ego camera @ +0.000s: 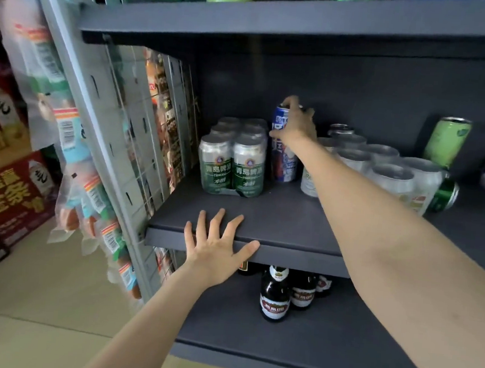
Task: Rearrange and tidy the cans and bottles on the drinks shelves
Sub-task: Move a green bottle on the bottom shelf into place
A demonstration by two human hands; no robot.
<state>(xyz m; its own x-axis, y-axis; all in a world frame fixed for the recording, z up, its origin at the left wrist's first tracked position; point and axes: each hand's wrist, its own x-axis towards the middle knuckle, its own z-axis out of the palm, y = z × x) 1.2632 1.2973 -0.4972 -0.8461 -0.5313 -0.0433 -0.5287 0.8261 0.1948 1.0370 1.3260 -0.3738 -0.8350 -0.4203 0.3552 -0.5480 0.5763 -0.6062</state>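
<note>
Blue can (284, 164), glossy cylinder, gripped by right hand (295, 124); left hand (216, 245) spread flat on matte shelf (276, 215).

The shrink-wrapped pack of green cans (233, 157) reads "青島啤酒" with "TSINGTAO" beneath on each front can. The red carton (11, 197) at left carries large gold characters, "金" among them. Bottle and blue-can labels are too blurred to read.

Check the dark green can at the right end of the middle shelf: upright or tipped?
Tipped. The dark green can lies on its side on the middle shelf, its round end facing outward, beside the upright silver-topped cans.
</note>
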